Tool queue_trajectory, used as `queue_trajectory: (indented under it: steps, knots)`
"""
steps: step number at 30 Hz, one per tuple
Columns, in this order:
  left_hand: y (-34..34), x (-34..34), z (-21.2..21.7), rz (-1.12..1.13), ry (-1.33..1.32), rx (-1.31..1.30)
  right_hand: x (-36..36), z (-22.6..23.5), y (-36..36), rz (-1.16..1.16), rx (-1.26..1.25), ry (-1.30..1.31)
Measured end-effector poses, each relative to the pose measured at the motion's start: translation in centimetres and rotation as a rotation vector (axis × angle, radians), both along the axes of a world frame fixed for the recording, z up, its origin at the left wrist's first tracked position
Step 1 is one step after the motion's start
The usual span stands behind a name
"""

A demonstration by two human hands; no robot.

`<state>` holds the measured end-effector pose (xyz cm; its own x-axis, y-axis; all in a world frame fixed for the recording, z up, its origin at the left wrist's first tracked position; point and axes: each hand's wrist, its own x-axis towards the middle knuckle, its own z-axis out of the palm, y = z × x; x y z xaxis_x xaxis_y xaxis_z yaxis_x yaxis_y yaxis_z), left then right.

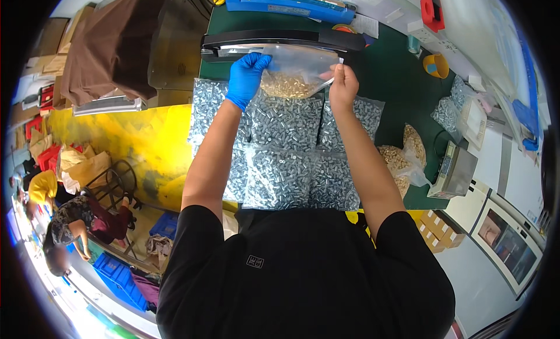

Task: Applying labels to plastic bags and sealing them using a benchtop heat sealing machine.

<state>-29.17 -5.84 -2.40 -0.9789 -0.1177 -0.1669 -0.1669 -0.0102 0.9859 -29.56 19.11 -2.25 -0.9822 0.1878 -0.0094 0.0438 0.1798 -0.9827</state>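
A clear plastic bag point(294, 59) with small brass-coloured metal parts point(289, 86) in its bottom hangs between my hands. My left hand point(245, 79), in a blue glove, is closed on the bag's left upper corner. Bare, my right hand point(343, 88) pinches the right side, where a narrow white strip shows. The bag's top edge lies against a long black bar sealer point(262, 39); whether it is inside the sealer I cannot tell. Below my hands, several filled clear bags of silvery metal parts point(286, 120) lie side by side on the green table point(391, 65).
Behind the black sealer stands a blue sealer point(291, 6). To the right are bags of tan parts point(402, 158), a scale point(455, 170), and a yellow cup point(436, 66). A brown cloth point(111, 47) covers something at left. Another person point(87, 219) is at lower left, near blue crates point(119, 280).
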Motion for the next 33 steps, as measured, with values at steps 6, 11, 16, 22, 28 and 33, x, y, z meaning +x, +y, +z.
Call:
queue_trajectory:
  steps: [6,11,16,22,28,33]
  knots:
    - [0.2,1.0,-0.2,0.154,-0.028,0.212,-0.6,-1.7,3.1,-0.203,-0.442,-0.051]
    - [0.0,0.2,-0.8,0.093,-0.004,0.125,0.1,-1.5,2.5,0.039,-0.457,-0.042]
    - [-0.7,0.9,-1.1,0.108,0.009,0.162,1.3,0.2,0.9,0.246,-0.017,0.043]
    - [-0.6,0.8,-1.2,0.062,0.163,-0.115,1.0,1.0,0.0,0.064,0.158,0.05]
    - [1.9,2.0,-3.0,0.33,0.104,-0.364,0.3,-0.8,-1.9,-0.012,0.34,0.07]
    - [2.4,-0.7,-4.1,0.386,0.021,-0.83,-0.8,-5.1,-3.4,-0.167,0.665,0.069]
